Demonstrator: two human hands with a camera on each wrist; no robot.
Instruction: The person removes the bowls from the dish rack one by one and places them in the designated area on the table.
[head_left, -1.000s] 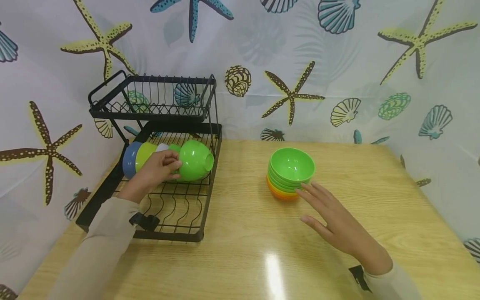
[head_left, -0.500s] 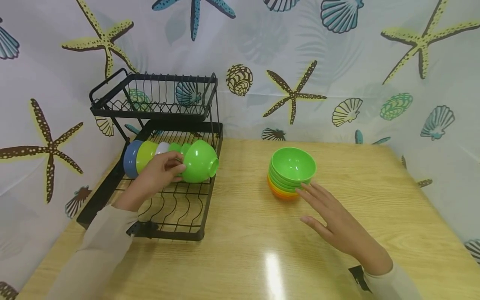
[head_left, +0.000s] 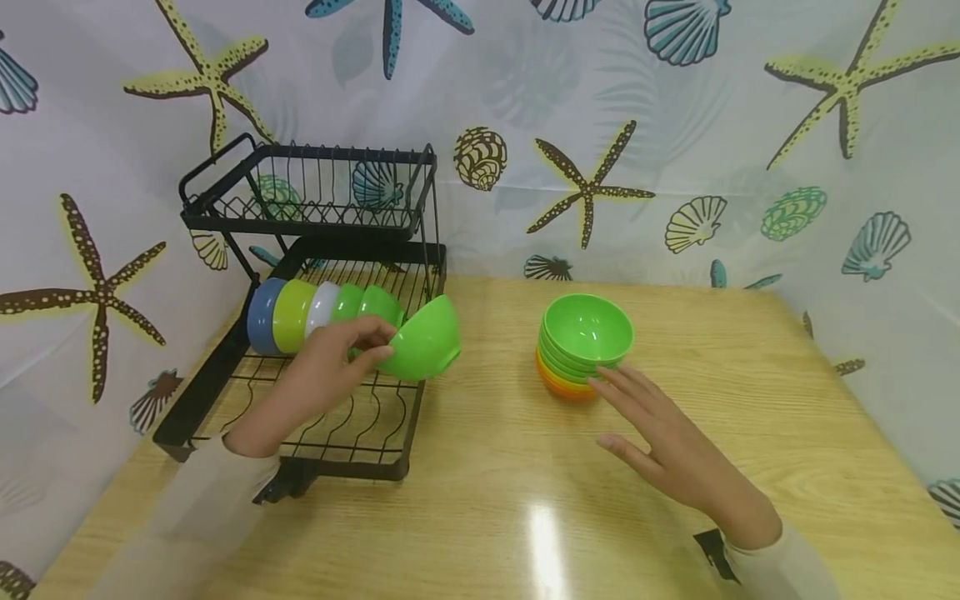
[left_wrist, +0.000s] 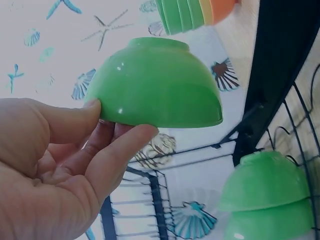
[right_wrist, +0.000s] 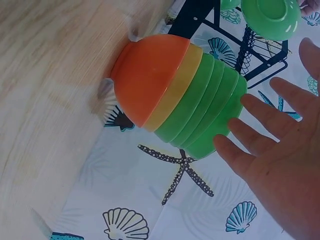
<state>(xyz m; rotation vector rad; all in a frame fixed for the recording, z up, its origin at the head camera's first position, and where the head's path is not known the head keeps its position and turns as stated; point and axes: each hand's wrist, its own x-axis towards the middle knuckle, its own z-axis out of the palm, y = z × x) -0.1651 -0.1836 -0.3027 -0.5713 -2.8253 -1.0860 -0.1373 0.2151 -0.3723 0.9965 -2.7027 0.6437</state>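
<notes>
My left hand pinches a green bowl by its rim, thumb on the outside. The bowl tilts over the right side of the black dish rack; in the left wrist view that green bowl shows its foot and outer wall. My right hand has its fingers spread beside a stack of nested bowls, green on top with yellow and orange below. Seen from the right wrist, the fingertips lie right at the top green bowl of the stack.
Standing on edge in the rack's lower tier are a blue bowl, a yellow-green bowl, a white bowl and two green bowls. An upper rack tier overhangs the back. A patterned cloth hangs behind the wooden table.
The green bowl in my left hand has come away from the row and moved right, tilting more upright. Two green bowls behind it now show. The right hand has barely moved.
</notes>
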